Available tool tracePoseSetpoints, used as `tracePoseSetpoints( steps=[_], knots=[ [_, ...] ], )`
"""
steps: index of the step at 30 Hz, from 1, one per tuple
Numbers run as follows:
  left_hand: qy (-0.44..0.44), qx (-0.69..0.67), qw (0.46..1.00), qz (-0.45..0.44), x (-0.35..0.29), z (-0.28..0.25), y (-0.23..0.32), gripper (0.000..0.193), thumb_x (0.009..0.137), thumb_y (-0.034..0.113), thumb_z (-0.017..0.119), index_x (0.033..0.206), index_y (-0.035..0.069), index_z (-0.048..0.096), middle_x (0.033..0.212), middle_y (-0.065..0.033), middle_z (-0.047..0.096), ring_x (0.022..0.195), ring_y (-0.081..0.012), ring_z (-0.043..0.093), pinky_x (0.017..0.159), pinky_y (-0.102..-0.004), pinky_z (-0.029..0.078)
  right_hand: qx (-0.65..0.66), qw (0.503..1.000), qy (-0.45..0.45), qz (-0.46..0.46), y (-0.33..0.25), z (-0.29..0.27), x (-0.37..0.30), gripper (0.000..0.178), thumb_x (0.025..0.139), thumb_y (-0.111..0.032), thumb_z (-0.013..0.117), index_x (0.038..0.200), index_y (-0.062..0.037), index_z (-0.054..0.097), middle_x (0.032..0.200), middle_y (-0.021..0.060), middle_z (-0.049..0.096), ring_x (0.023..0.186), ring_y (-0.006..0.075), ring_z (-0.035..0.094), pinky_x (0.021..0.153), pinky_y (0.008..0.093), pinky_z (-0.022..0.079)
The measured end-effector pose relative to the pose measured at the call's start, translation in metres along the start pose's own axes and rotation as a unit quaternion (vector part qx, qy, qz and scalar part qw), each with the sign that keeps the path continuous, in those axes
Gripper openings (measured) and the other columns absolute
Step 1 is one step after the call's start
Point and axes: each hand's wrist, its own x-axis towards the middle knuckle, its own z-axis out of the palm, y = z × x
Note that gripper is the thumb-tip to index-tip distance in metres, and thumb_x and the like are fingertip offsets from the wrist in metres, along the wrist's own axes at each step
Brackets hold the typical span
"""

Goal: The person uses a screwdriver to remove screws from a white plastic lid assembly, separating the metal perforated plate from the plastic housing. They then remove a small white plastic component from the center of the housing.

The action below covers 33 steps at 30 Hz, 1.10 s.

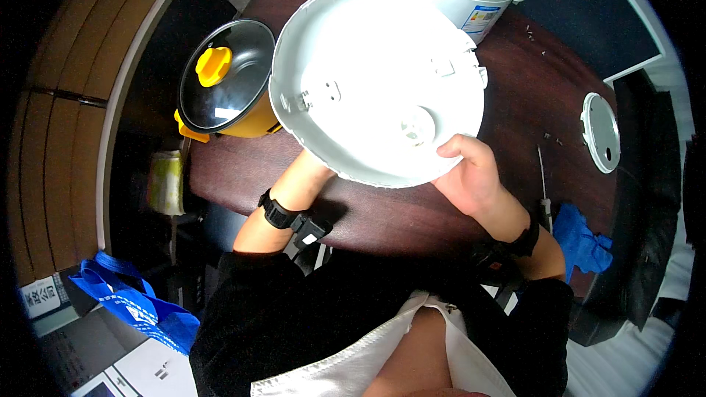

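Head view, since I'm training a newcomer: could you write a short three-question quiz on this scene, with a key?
1. True or false: the right grip is well apart from the round white shell.
2. What colour is the knob on the glass lid? A: blue. B: yellow. C: white.
3. Fill in: beside the handle of the screwdriver lies a crumpled blue ___.

Key:
1. False; it holds the shell's near edge.
2. B.
3. Cloth.
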Motion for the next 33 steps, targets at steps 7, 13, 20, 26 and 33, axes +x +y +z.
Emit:
tracePoseSetpoints(
  steps=[7, 13, 20, 26, 33],
  knots=[
    [0.033, 0.039, 0.998, -0.021, -0.03, -0.009, 0.011, 0.041, 0.088, 0.013, 0.057, 0.123, -0.006, 0.044, 0.118, -0.0182, 0.054, 0.104, -0.0229, 0.058, 0.089, -0.0351, 0.051, -0.035, 0.998, 0.054, 0.01, -0.006, -0.014, -0.006, 0.055, 0.075, -0.005, 0.045, 0.127, 0.0102, 0.036, 0.125, 0.0176, 0.048, 0.114, 0.0262, 0.05, 0.098, 0.041, 0.039],
    [0.034, 0.053, 0.998, -0.024, -0.011, -0.004, 0.01, 0.041, 0.089, 0.013, 0.057, 0.122, -0.006, 0.044, 0.118, -0.0183, 0.054, 0.104, -0.0229, 0.058, 0.089, -0.0349, 0.051, -0.075, 0.994, 0.08, 0.016, -0.016, -0.015, -0.007, 0.052, 0.082, -0.014, 0.048, 0.127, 0.0089, 0.036, 0.122, 0.0168, 0.05, 0.113, 0.0242, 0.052, 0.096, 0.0386, 0.042],
    [0.026, 0.036, 0.999, -0.023, 0.035, 0.007, -0.005, 0.04, 0.089, 0.013, 0.056, 0.122, -0.006, 0.045, 0.118, -0.0185, 0.054, 0.103, -0.023, 0.059, 0.088, -0.0348, 0.051, -0.155, 0.984, 0.082, -0.009, -0.015, -0.011, -0.005, 0.061, 0.087, -0.029, 0.06, 0.13, 0.0068, 0.036, 0.122, 0.0166, 0.051, 0.113, 0.0216, 0.053, 0.096, 0.0363, 0.043],
    [0.03, 0.021, 0.999, -0.025, 0.042, 0.012, -0.021, 0.039, 0.089, 0.013, 0.056, 0.122, -0.006, 0.045, 0.118, -0.0187, 0.054, 0.103, -0.023, 0.059, 0.088, -0.0346, 0.051, -0.178, 0.979, 0.098, -0.022, -0.014, -0.018, -0.001, 0.057, 0.085, -0.026, 0.064, 0.126, 0.0057, 0.041, 0.113, 0.016, 0.057, 0.11, 0.0218, 0.055, 0.092, 0.0337, 0.046],
    [0.036, 0.02, 0.999, -0.021, 0.045, 0.015, -0.028, 0.038, 0.089, 0.013, 0.055, 0.121, -0.006, 0.045, 0.118, -0.0189, 0.054, 0.103, -0.0231, 0.059, 0.088, -0.0345, 0.051, -0.146, 0.982, 0.123, -0.002, -0.017, -0.018, 0.001, 0.057, 0.084, -0.026, 0.066, 0.125, 0.006, 0.042, 0.114, 0.0142, 0.057, 0.108, 0.0215, 0.056, 0.094, 0.0347, 0.043]
  ],
)
